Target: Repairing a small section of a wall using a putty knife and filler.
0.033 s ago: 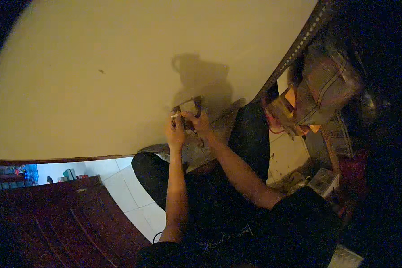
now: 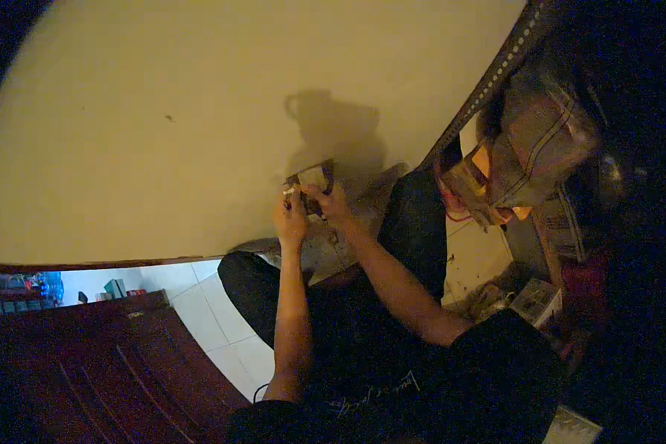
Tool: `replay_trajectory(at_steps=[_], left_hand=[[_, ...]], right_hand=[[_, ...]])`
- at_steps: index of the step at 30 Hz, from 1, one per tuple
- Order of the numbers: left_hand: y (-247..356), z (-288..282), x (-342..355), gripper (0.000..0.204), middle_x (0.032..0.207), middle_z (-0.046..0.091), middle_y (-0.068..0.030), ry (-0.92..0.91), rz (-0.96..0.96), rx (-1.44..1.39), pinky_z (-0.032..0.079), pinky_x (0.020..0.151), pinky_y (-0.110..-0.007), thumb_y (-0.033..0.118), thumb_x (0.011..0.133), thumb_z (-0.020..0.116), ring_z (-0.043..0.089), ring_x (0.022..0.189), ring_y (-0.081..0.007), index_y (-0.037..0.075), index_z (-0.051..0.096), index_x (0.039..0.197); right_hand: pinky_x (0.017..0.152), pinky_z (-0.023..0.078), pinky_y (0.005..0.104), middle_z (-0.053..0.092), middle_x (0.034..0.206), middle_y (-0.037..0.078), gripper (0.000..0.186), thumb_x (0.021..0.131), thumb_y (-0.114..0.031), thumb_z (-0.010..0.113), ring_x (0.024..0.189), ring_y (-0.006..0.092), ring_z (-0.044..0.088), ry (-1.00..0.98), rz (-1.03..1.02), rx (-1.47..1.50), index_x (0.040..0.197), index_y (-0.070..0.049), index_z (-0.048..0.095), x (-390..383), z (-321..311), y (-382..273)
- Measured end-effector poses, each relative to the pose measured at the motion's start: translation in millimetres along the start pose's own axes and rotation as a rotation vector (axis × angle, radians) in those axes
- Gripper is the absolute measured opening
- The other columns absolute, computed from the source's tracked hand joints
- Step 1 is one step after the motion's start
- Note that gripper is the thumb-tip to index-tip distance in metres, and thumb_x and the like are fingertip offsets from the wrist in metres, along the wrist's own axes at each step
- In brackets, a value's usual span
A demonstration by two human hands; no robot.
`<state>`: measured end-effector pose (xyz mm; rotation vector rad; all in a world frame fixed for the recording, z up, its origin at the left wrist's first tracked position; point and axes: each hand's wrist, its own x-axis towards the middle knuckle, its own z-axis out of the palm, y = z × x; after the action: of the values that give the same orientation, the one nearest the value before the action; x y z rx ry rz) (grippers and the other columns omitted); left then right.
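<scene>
My left hand [image 2: 291, 216] and my right hand [image 2: 331, 206] are close together in front of a broad pale yellow surface [image 2: 170, 170]. Between and just above the fingers is a small boxy thing [image 2: 314, 177] with dark edges and a pale face; dim light hides its kind. The left fingers are closed, with a small whitish bit [image 2: 288, 190] at their tips. On the right, the thumb and fingers bend around the dark edge of the boxy thing. Whether it is loose or fixed to the surface, I cannot tell.
My dark-clad knees [image 2: 248, 285] flank the hands. To the right hangs a grey-brown bag [image 2: 540, 148] beside a dotted dark edge strip [image 2: 488, 81]. A dark red slatted piece [image 2: 111, 362] fills the lower left, next to white floor tiles [image 2: 207, 314]. A pale box [image 2: 536, 300] stands lower right.
</scene>
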<state>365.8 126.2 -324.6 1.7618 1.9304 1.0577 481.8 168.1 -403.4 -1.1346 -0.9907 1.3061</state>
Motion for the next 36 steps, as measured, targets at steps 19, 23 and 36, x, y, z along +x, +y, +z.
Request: replay_trajectory(at_steps=[19, 23, 36], left_hand=[[64, 20, 19, 0.028, 0.064, 0.054, -0.0088, 0.243, 0.145, -0.387, 0.038, 0.052, -0.033, 0.026, 0.092, 0.054, 0.046, 0.056, -0.0147, -0.001, 0.061, 0.088], [65, -19, 21, 0.025, 0.067, 0.057, -0.0084, 0.127, -0.002, -0.343, 0.04, 0.056, -0.032, 0.023, 0.092, 0.054, 0.049, 0.059, -0.0152, 0.0, 0.061, 0.091], [37, 12, 14, 0.029, 0.065, 0.057, -0.0067, 0.075, -0.064, -0.233, 0.038, 0.052, -0.032, 0.028, 0.092, 0.055, 0.047, 0.057, -0.0143, 0.0, 0.062, 0.097]], right_hand=[[0.082, 0.049, 0.0421, 0.062, 0.104, 0.019, 0.074, 0.065, -0.053, 0.076, 0.094, 0.0312, 0.06, 0.003, 0.14, -0.111, 0.107, 0.005, 0.057, 25, -38, 2], [0.073, 0.049, 0.03, 0.066, 0.087, 0.005, 0.039, 0.077, -0.025, 0.072, 0.078, 0.014, 0.061, -0.143, -0.042, 0.241, 0.104, 0.0, 0.061, 2, -2, -68], [0.078, 0.049, 0.0345, 0.063, 0.097, 0.01, 0.054, 0.069, -0.034, 0.079, 0.087, 0.0197, 0.06, -0.1, 0.106, 0.156, 0.105, 0.0, 0.058, 11, -18, -46]])
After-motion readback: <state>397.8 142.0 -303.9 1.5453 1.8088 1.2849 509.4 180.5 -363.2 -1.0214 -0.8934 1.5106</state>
